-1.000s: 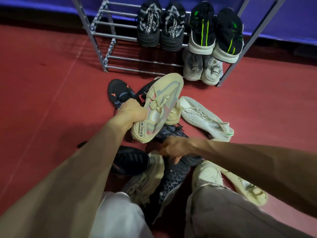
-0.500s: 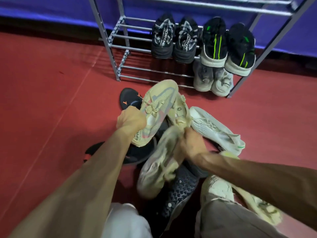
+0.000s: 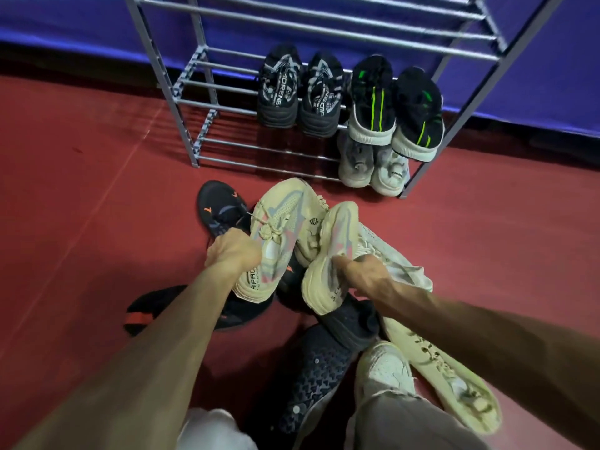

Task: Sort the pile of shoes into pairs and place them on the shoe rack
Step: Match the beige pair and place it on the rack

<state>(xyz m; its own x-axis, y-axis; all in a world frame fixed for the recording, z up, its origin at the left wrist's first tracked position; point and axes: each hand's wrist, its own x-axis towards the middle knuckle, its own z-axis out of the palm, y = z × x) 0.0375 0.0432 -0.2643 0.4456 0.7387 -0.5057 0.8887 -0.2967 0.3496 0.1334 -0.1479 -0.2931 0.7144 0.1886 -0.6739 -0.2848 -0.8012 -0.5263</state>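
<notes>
- Left hand (image 3: pixel 232 254) is clamped on one beige sneaker (image 3: pixel 276 235), right hand (image 3: pixel 363 274) on its mate (image 3: pixel 328 254), both held over the floor pile before the shoe rack (image 3: pixel 324 37).
- They look light, with soft knit uppers and stiffer soles; a heel or collar grip seems best.

This looks like an indoor sports hall or practice room rather than a home. The floor (image 3: pixel 81 222) is a smooth dark red sheet with faint seam lines running across it, the kind laid in courts and gyms. Along the far edge runs a low blue-purple barrier (image 3: pixel 81 24) of padded or fabric-covered panel, above a dark strip at its base. A plain grey metal shoe rack (image 3: pixel 207 102) of thin tubes stands against it, and sports shoes (image 3: pixel 373 102) sit on its rails while more lie heaped on the floor
</notes>
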